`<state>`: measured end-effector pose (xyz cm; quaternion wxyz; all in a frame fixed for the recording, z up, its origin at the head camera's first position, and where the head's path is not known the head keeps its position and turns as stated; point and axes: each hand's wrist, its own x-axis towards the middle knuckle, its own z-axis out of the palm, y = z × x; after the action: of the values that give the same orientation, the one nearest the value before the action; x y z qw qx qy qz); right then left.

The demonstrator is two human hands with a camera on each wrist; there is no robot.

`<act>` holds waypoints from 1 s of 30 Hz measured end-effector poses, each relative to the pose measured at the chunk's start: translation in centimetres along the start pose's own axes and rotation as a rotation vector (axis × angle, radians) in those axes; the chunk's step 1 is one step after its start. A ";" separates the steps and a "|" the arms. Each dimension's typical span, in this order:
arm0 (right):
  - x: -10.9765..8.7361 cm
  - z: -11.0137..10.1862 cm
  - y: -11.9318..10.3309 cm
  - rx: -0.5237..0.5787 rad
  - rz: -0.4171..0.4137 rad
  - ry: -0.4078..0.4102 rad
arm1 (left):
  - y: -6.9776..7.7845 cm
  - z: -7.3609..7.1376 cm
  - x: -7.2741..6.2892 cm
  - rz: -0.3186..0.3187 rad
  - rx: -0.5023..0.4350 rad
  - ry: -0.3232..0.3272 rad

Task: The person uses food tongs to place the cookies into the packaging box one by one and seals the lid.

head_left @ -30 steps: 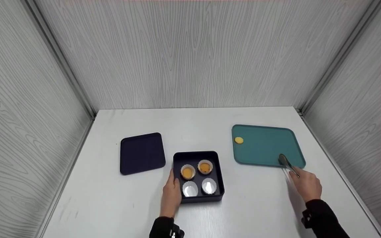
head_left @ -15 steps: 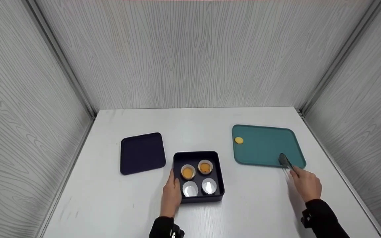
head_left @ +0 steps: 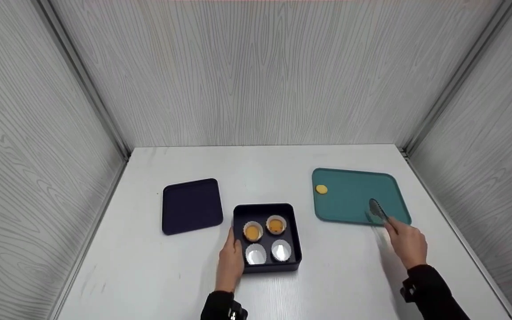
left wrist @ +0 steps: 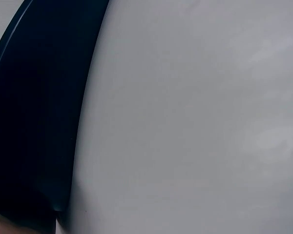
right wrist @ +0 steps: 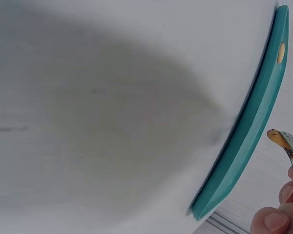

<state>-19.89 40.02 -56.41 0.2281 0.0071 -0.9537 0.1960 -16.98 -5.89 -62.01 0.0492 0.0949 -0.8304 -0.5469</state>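
Note:
My left hand (head_left: pixel 230 261) lies along the left wall of a deep navy box (head_left: pixel 268 268), its fingers straight against the side. Inside are white paper cups: two at the back hold round orange-yellow cookies (head_left: pixel 275 226), and the two front cups (head_left: pixel 281 250) are bare. My right hand (head_left: pixel 408 243) pinches small metal tongs (head_left: pixel 378 209) over the front right part of a teal tray (head_left: pixel 354 202). The right wrist view shows an orange-brown cookie (right wrist: pixel 277 138) with dark specks at their perforated head. A yellow cookie (head_left: pixel 321 189) lies at the tray's left end.
A flat navy tray or lid (head_left: pixel 192 206) lies left of the box. White table (head_left: pixel 256 173) surface runs between the things. Grey wood-grain panels (head_left: pixel 256 75) stand at the back and both sides.
My right hand has lifted the tongs slightly and moved a little left and away from me over the teal tray. The left hand and the box have stayed in place.

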 end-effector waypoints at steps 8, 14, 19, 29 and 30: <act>0.8 0.3 -1.1 0.009 -0.051 0.013 | 0.0 0.0 -0.1 0.003 0.009 -0.002; 0.9 0.3 -1.3 0.018 -0.050 0.009 | -0.1 0.0 -0.1 0.011 0.015 -0.013; 1.1 0.5 -1.9 0.025 -0.054 0.005 | 0.0 0.0 -0.1 0.009 0.007 -0.007; 1.4 1.1 -4.6 0.063 -0.132 0.051 | 0.0 -0.1 -0.1 -0.004 0.012 -0.007; 1.4 1.1 -5.0 0.065 -0.140 0.051 | 0.1 -0.1 -0.1 -0.002 0.015 -0.007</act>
<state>-21.11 35.11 -54.87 0.2652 0.0760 -0.9379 0.2105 -16.90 -5.92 -61.93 0.0451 0.0940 -0.8345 -0.5411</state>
